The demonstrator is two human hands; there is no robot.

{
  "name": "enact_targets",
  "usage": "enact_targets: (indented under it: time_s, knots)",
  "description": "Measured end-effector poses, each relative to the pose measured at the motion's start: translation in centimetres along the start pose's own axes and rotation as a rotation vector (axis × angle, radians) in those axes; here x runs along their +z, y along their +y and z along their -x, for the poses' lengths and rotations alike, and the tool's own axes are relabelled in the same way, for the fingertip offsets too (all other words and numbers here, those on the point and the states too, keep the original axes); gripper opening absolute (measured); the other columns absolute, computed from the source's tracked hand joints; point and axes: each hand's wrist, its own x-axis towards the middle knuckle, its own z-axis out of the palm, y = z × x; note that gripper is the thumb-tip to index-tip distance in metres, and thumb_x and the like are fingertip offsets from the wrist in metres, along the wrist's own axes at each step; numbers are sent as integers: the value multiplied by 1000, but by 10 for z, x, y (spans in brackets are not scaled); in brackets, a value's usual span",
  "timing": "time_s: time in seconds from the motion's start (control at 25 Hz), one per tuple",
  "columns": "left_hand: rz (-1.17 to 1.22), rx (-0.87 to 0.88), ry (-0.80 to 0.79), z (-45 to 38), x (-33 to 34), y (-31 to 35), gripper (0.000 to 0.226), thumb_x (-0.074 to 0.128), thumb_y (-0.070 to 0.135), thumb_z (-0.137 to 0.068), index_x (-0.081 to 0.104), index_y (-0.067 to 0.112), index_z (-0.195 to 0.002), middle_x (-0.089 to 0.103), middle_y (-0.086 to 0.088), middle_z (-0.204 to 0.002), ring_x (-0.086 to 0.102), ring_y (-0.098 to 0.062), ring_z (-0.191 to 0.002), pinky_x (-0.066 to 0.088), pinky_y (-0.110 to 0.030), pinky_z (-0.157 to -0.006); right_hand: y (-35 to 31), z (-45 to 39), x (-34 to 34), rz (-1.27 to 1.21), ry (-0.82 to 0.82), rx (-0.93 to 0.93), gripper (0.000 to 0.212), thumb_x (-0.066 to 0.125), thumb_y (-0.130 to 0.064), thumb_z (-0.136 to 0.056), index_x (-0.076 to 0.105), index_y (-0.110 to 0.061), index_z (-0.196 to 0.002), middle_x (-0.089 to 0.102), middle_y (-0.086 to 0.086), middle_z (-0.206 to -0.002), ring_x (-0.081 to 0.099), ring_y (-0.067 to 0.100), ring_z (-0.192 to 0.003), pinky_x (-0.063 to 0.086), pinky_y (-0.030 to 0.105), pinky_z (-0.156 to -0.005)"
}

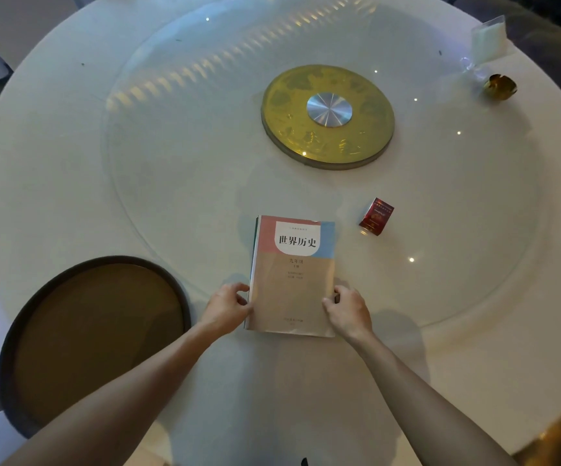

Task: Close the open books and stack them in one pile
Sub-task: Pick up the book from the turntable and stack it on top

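A pile of closed books (292, 277) lies near the front edge of the round white table (54, 156). The top book has a pink, blue and tan cover with black Chinese characters. A green edge of another book shows under it on the left side. My left hand (228, 306) grips the pile's lower left edge with thumb and fingers. My right hand (348, 309) grips the lower right edge, thumb on the cover. How many books lie below the top one is hidden.
A round brown tray (94, 334) lies left of the pile. A small red box (376, 216) stands right of it on the glass turntable (474, 230). A gold disc with a silver hub (327, 116) marks the centre. A clear card holder (489, 38) and gold ornament (500, 86) sit far right.
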Motion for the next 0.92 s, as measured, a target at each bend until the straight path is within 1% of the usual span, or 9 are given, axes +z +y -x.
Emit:
enact_targets:
  time_s: [0.08, 0.12, 0.24, 0.36, 0.48, 0.6, 0.76, 0.84, 0.92]
  knots:
    - [39, -28, 8, -1, 1, 5, 45, 64, 22, -91, 60, 14, -135, 70, -7, -112, 65, -21, -98, 44, -25, -76, 5, 0, 3, -95, 11, 37, 23, 60, -28, -90, 68, -7, -85, 69, 11, -89, 63, 24, -81, 49, 37, -68]
    - [57, -34, 19, -1, 3, 7, 40, 61, 21, -92, 64, 13, -131, 71, -8, -113, 65, -22, -97, 45, -26, -75, 6, 1, 4, -145, 9, 55, 25, 60, -26, -92, 66, -3, -83, 70, 15, -85, 60, 24, -74, 46, 36, -64]
    - [81, -23, 21, -2, 9, 11, 25, 52, 17, -94, 75, 14, -105, 74, -6, -94, 63, -22, -79, 47, -29, -60, 5, 0, 8, -221, 20, 93, 29, 59, -23, -93, 58, 1, -75, 64, 16, -73, 51, 25, -66, 37, 35, -59]
    - [107, -47, 31, -4, 12, 10, 25, 50, 15, -94, 75, 14, -97, 73, -6, -86, 64, -25, -77, 43, -28, -56, 0, -3, 8, -185, 31, 103, 32, 58, -21, -92, 47, -10, -64, 52, 6, -62, 46, 25, -63, 32, 35, -56]
    - [138, -91, 35, -9, 13, 10, 25, 52, 15, -91, 77, 11, -95, 77, -11, -91, 70, -29, -84, 44, -28, -60, -1, -7, 7, -171, 16, 125, 29, 58, -22, -91, 51, -10, -65, 55, 4, -63, 48, 24, -62, 34, 34, -56]
    - [151, -112, 30, -15, 11, 14, 23, 54, 15, -89, 77, 9, -89, 77, -13, -88, 63, -23, -72, 42, -29, -61, -6, -11, 3, -202, 13, 137, 26, 59, -20, -91, 54, -14, -65, 62, 0, -67, 53, 23, -65, 38, 33, -57]
    - [177, -104, 44, -24, 6, 26, 23, 57, 15, -87, 79, 14, -94, 78, -7, -87, 64, -20, -74, 45, -27, -61, -11, -24, -4, -239, 9, 144, 20, 60, -23, -87, 70, -6, -81, 76, 8, -81, 69, 32, -79, 57, 42, -69]
    - [161, -99, 47, -32, 2, 34, 23, 57, 14, -86, 79, 15, -93, 78, -7, -87, 60, -19, -69, 41, -26, -56, -14, -33, -8, -245, 18, 142, 21, 61, -24, -86, 71, -6, -83, 77, 9, -83, 70, 32, -82, 57, 42, -70]
    - [164, -88, 57, -41, -1, 42, 23, 56, 13, -86, 78, 13, -92, 77, -10, -87, 57, -19, -67, 39, -26, -53, -20, -40, -12, -248, 39, 133, 20, 61, -23, -87, 69, -6, -80, 76, 8, -80, 70, 33, -81, 52, 38, -65]
